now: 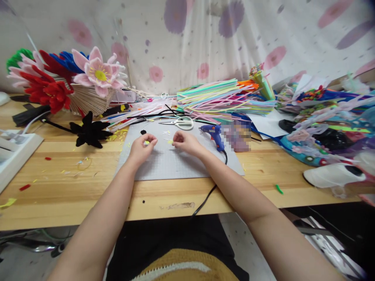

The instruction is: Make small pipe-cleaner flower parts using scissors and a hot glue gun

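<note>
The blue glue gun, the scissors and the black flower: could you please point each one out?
Blue glue gun (218, 140), head view, on its handle.
Scissors (177, 123), head view, where blades and handles meet.
Black flower (88, 130), head view, near its centre.

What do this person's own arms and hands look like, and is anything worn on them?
Both forearms are bare, with no sleeve, watch or bracelet in sight. The left hand and right hand wear no gloves, and I see no rings, though small details are unclear. No cables or markings show on either arm.
</note>
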The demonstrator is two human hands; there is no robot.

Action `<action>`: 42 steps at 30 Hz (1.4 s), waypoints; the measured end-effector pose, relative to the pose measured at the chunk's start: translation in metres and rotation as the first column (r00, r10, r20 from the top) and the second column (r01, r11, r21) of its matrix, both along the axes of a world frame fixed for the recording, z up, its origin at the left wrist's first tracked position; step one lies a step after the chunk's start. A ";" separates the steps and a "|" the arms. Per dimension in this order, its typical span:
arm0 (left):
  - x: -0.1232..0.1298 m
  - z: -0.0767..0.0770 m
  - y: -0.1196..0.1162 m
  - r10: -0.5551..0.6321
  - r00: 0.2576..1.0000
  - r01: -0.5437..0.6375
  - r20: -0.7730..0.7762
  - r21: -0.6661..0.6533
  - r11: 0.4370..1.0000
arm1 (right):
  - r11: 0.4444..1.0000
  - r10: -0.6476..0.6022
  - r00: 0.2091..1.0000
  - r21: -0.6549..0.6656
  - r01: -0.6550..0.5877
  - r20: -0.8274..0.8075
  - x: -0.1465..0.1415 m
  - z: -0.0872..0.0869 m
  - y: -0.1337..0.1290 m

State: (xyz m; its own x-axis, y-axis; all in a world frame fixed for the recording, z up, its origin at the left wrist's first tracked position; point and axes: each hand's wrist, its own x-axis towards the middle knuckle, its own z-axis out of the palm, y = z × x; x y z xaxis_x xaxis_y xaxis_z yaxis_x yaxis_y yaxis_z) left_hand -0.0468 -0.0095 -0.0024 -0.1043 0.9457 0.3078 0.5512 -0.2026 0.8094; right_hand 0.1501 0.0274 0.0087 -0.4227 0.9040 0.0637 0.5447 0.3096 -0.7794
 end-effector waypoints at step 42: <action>0.012 -0.009 -0.003 -0.256 0.961 0.235 -0.108 -0.173 0.956 | 0.946 0.315 0.935 0.132 -0.296 -0.163 0.003 -0.022 -0.009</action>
